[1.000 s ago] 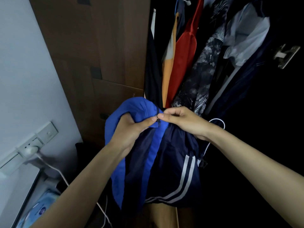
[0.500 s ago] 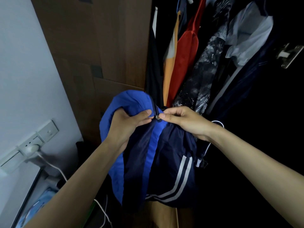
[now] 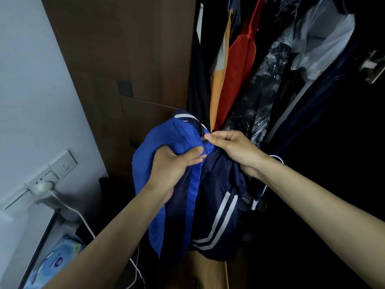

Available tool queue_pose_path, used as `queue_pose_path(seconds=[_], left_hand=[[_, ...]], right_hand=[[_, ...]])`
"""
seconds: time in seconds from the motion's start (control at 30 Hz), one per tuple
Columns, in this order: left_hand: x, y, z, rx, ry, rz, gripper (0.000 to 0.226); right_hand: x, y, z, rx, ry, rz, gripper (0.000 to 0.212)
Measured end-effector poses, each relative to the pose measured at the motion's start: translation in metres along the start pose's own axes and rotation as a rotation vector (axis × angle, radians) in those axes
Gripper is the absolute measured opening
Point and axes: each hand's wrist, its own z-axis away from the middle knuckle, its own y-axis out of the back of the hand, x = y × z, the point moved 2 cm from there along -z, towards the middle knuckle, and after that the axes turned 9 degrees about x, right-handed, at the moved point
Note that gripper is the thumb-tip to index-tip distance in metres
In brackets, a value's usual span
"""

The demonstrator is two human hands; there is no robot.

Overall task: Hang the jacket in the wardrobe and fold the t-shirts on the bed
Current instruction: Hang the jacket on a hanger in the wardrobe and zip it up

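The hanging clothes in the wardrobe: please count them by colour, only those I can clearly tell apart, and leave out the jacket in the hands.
Orange: 1
Red: 1
Grey patterned: 1
Pale grey-white: 1
Total: 4; the dark ones are too dim to count.

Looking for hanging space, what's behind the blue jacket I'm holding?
Behind the blue jacket hang an orange garment, a red garment and a patterned dark garment. Their lower ends and the wardrobe floor are covered.

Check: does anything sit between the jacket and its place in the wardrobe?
Both hands already hold the blue jacket, so nothing blocks the grip. Hanging clothes, such as the red garment, fill the wardrobe opening directly behind it.
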Motion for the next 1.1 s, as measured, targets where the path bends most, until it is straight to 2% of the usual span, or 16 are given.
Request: queue_pose_path(seconds=[0.23,0.6,1.1], left_hand=[[0.005,0.011,-0.013,0.157,0.002,0.095,0.013],[0.001,0.011,-0.013,0.147,0.017,0.134,0.013],[-0.008,0.010,-0.006,0.190,0.043,0.139,0.011]], right_hand=[[-0.003,0.001,0.002,-0.090,-0.048,0.027,0.024],[0.002,-0.003,0.003,-0.132,-0.048,0.057,0.025],[0.013,-0.009,0.004,-0.048,-0.058,-0.019,0.029]])
